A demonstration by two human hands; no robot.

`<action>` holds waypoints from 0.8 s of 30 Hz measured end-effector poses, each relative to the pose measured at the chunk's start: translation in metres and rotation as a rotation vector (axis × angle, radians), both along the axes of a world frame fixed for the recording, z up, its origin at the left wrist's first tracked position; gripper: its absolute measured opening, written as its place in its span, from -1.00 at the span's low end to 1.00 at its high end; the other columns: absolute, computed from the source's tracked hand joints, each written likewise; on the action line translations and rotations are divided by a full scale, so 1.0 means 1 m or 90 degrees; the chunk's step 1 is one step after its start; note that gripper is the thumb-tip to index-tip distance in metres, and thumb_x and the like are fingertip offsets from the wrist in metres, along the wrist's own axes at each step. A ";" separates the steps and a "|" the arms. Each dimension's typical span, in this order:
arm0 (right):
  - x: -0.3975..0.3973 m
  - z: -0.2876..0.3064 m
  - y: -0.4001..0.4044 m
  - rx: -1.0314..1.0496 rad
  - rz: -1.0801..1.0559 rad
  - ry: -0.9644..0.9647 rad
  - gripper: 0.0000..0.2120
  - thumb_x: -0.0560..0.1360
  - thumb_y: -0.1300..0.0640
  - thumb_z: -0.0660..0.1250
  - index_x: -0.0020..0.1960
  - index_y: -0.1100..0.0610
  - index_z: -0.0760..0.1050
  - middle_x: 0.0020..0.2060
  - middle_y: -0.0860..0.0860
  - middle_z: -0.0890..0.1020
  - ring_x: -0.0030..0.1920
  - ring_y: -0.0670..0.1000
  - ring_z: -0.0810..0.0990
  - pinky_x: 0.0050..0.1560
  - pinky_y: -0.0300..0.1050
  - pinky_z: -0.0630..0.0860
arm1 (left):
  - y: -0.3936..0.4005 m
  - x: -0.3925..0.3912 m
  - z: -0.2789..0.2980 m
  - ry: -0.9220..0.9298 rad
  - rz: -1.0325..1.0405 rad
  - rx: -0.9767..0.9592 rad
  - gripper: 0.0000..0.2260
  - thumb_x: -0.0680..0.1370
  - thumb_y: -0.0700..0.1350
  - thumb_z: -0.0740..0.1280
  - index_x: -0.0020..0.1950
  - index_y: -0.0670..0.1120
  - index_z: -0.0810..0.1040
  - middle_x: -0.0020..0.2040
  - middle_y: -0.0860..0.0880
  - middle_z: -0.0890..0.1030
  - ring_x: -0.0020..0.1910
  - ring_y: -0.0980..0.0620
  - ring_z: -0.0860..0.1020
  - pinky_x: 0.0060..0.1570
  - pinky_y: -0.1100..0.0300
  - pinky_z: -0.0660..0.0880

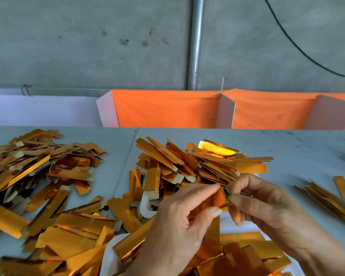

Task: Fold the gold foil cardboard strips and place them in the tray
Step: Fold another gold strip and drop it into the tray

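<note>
Both hands hold one gold foil strip (220,198) just above the table's middle. My left hand (175,226) pinches its left part between thumb and forefinger. My right hand (263,204) pinches its right end, where the strip is bent. A white tray (145,206) lies under and behind my hands, mostly covered by gold strips; only parts of its rim show. A heap of strips (203,162) rests on the tray's far side, and more strips (247,253) lie in it near me.
A big loose pile of gold strips (38,172) covers the left of the grey table (297,148). A small bundle of strips (331,196) lies at the right edge. Orange cloth dividers (167,110) stand behind the table.
</note>
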State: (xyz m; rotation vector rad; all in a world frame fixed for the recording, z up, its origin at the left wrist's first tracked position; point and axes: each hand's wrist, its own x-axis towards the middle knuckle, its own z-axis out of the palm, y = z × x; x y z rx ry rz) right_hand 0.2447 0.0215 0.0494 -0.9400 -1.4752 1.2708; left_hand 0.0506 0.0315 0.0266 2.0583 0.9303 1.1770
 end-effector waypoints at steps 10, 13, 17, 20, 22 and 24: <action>-0.006 -0.003 0.001 0.006 -0.041 -0.072 -0.90 0.32 0.23 0.35 -0.24 0.04 0.50 -0.49 0.08 0.43 -0.47 -0.01 0.39 -0.38 -0.33 0.39 | 0.001 0.000 -0.002 0.085 0.011 0.029 -0.66 0.53 0.05 0.32 0.29 0.27 0.43 0.19 0.40 0.40 0.23 0.38 0.34 0.10 0.46 0.40; -0.005 -0.003 0.002 -0.017 -0.034 -0.060 -0.93 0.31 0.20 0.38 -0.23 0.06 0.54 -0.46 0.11 0.44 -0.46 0.01 0.40 -0.39 -0.32 0.39 | 0.001 0.001 -0.004 0.114 0.016 0.044 -0.65 0.53 0.07 0.30 0.32 0.26 0.40 0.19 0.42 0.37 0.23 0.40 0.32 0.14 0.43 0.41; 0.001 -0.003 0.005 -0.105 0.047 0.105 -0.83 0.39 0.14 0.33 -0.07 0.19 0.60 -0.33 0.12 0.51 -0.42 0.03 0.49 -0.40 -0.19 0.48 | 0.001 0.000 -0.003 0.099 0.027 0.035 -0.66 0.54 0.05 0.31 0.29 0.30 0.39 0.18 0.42 0.38 0.22 0.39 0.34 0.10 0.48 0.39; 0.002 -0.005 0.006 -0.121 0.072 0.144 -0.75 0.36 0.09 0.46 -0.02 0.19 0.61 -0.32 0.12 0.52 -0.42 0.03 0.50 -0.40 -0.19 0.49 | 0.001 -0.001 -0.003 0.092 0.030 0.032 -0.65 0.53 0.05 0.32 0.28 0.31 0.39 0.18 0.41 0.40 0.22 0.38 0.35 0.09 0.51 0.37; 0.002 -0.007 0.006 -0.133 0.083 0.154 -0.59 0.21 0.02 0.62 -0.04 0.18 0.61 -0.34 0.11 0.51 -0.43 0.02 0.49 -0.41 -0.20 0.48 | 0.001 -0.001 -0.004 0.107 0.029 0.031 -0.65 0.53 0.08 0.30 0.30 0.30 0.38 0.19 0.42 0.38 0.23 0.39 0.33 0.10 0.49 0.39; 0.000 -0.008 0.006 -0.142 0.070 0.160 -0.54 0.13 0.01 0.67 -0.08 0.18 0.62 -0.37 0.09 0.50 -0.45 0.00 0.47 -0.44 -0.22 0.47 | 0.001 0.000 -0.004 0.120 0.027 0.034 -0.65 0.53 0.09 0.29 0.32 0.29 0.38 0.20 0.43 0.36 0.23 0.42 0.30 0.13 0.47 0.39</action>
